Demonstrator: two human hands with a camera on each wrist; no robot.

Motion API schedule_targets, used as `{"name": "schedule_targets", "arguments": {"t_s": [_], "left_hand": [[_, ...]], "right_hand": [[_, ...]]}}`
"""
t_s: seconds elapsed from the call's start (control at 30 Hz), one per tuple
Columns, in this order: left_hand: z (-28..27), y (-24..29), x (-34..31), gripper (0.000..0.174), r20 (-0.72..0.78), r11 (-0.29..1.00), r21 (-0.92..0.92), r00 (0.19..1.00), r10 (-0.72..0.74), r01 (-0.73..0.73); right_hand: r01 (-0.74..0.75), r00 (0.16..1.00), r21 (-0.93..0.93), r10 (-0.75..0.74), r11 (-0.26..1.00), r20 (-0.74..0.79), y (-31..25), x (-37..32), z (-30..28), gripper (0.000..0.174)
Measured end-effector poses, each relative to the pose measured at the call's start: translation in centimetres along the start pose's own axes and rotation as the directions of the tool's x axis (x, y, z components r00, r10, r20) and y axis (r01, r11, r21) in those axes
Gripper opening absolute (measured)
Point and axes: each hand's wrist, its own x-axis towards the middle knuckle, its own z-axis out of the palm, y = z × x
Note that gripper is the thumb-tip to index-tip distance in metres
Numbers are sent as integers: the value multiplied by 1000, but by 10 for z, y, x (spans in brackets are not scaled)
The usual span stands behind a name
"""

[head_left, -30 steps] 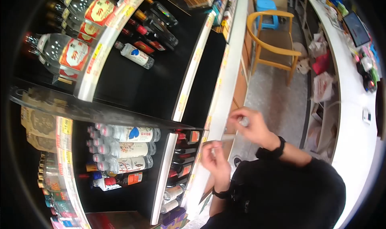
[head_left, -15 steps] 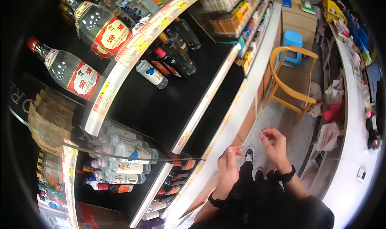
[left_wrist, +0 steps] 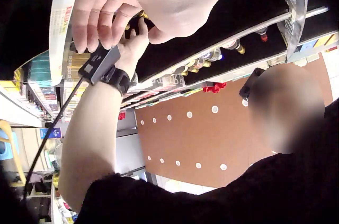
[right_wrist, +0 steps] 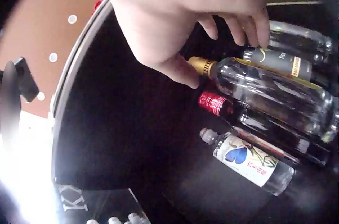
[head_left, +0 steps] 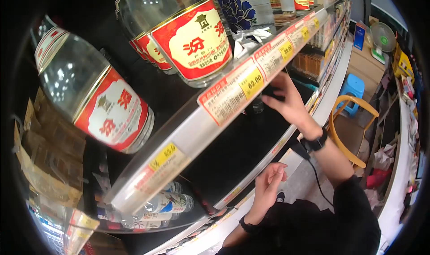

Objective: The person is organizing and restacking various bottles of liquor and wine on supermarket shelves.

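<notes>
My right hand (head_left: 289, 100) reaches under the price-tagged shelf edge. In the right wrist view its bent fingers and thumb are spread around the gold cap of a clear glass bottle (right_wrist: 265, 89), with a gap between them. That bottle lies among others: a dark bottle with a red cap (right_wrist: 275, 134), a dark-labelled bottle (right_wrist: 286, 65) and a small water bottle (right_wrist: 251, 163) with a blue picture on its label. My left hand (head_left: 268, 183) hangs before the shelf front, fingers loosely curled and holding nothing.
Large liquor bottles (head_left: 112, 114) with red-and-white labels stand on the shelf above, behind the price-tag rail (head_left: 264, 66). Water bottles (head_left: 168, 203) are stacked lower down. A black cable (head_left: 320, 183) hangs from the right wrist; a wooden chair (head_left: 354, 129) stands in the aisle.
The view has moved closer to the shelf. My right hand has gone from in front of my body to under the rail, by the bottles. The left hand stays low, its fingers loosely curled.
</notes>
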Motion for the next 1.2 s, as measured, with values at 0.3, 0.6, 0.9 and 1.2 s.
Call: {"name": "schedule_targets", "arguments": {"t_s": [0.3, 0.6, 0.9, 1.2], "left_hand": [[6, 12, 48, 35, -169, 999, -7, 985, 40, -41], [39, 14, 96, 37, -399, 985, -150, 917, 12, -79], [43, 18, 115, 37, -557, 985, -63, 825, 98, -159], [12, 7, 107, 50, -512, 976, -178, 859, 21, -130]], "right_hand": [[297, 939, 147, -317, 944, 137, 80, 95, 41, 35], [338, 915, 167, -365, 926, 172, 32, 76, 10, 27], [81, 996, 582, -51, 809, -68, 24, 32, -27, 16], [175, 978, 706, -37, 686, -207, 8, -23, -49, 13]]}}
